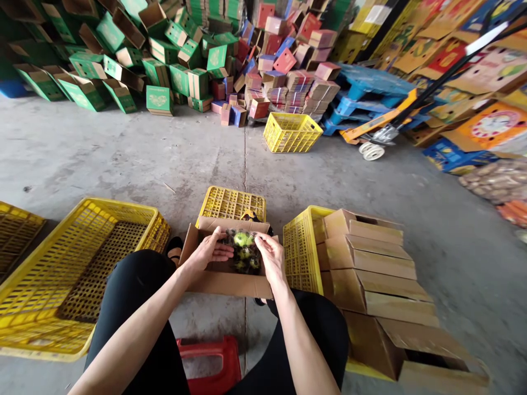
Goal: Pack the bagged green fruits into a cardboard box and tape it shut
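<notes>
Between my hands is a dark pack of green fruit (244, 239), over the inside of an open cardboard box (230, 282). Several pale green pieces show among dark, shiny material; whether this is film or netting I cannot tell. My right hand (272, 257) is closed on the pack's right edge, thumb and fingers at its upper corner. At the left side, my left hand (211, 251) has its fingers stretched out and apart, their tips against or close beside the pack. The box lies between my knees, behind it an upturned yellow crate (233, 202).
A large yellow crate (68, 230) stands left. On the right, several open cardboard boxes (381, 274) lean in a row on another yellow crate (302, 252). A red plastic stool (233, 362) is below. Farther off are a yellow crate (292, 140), pallet jack (395, 123) and piled green boxes (160, 99).
</notes>
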`<state>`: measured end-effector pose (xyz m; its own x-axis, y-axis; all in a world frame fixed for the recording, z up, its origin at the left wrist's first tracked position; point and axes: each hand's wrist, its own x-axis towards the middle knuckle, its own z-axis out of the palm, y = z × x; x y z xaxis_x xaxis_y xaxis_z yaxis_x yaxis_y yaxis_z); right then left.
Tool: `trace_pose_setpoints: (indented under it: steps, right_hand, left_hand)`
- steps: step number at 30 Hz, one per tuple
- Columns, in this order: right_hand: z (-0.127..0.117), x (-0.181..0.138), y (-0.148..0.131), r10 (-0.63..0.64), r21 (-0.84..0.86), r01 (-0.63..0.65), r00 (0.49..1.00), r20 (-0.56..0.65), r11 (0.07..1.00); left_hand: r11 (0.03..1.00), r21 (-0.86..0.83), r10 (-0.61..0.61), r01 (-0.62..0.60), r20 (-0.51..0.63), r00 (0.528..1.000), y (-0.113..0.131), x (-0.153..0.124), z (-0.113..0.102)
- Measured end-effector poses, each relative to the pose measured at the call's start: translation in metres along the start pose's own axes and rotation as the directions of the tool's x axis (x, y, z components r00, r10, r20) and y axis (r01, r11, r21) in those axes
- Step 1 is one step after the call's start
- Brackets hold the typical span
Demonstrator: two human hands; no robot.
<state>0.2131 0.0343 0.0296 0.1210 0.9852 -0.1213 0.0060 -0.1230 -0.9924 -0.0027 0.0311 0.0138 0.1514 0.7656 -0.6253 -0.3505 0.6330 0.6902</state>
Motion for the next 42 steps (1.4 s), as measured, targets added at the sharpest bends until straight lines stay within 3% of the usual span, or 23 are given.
trace_pose_setpoints:
  steps: [4,9,12,17,22,28,36,42]
  right_hand:
    - [0.002,-0.002,-0.007,-0.063,0.001,0.063,0.990,0.124,0.998]
    - [-0.001,-0.004,-0.007,-0.081,-0.035,0.088,0.983,0.164,0.995]
    - [-0.002,-0.003,-0.002,-0.024,0.009,0.023,0.983,0.180,1.000]
    - [-0.001,-0.001,0.002,0.105,0.143,-0.122,0.986,0.127,0.982]
    - [0.001,0.001,0.001,0.106,0.043,-0.110,0.991,0.077,0.993]
    - [0.002,0.002,0.006,0.022,-0.043,-0.020,0.999,0.048,0.999]
    - [0.005,0.001,0.010,0.130,0.053,-0.131,0.991,0.030,0.990]
    - [0.009,0.003,0.012,0.092,0.039,-0.094,0.994,0.054,0.995]
  left_hand:
    - [0.994,-0.105,-0.009,0.017,0.070,0.997,0.001,-0.001,0.002]
    - [0.983,-0.150,0.126,-0.110,0.105,0.986,0.004,-0.003,0.001]
    - [0.969,-0.167,0.203,-0.185,0.095,0.975,0.003,-0.004,0.000]
    - [0.961,-0.114,0.261,-0.251,0.092,0.961,0.005,-0.007,0.003]
    - [0.960,-0.079,0.278,-0.269,0.133,0.951,0.006,-0.011,0.008]
    - [0.964,-0.035,0.266,-0.264,0.101,0.959,-0.001,-0.004,0.006]
    - [0.940,0.007,0.340,-0.341,0.018,0.940,-0.005,0.004,-0.001]
    - [0.903,0.104,0.427,-0.418,-0.087,0.900,-0.004,0.006,-0.002]
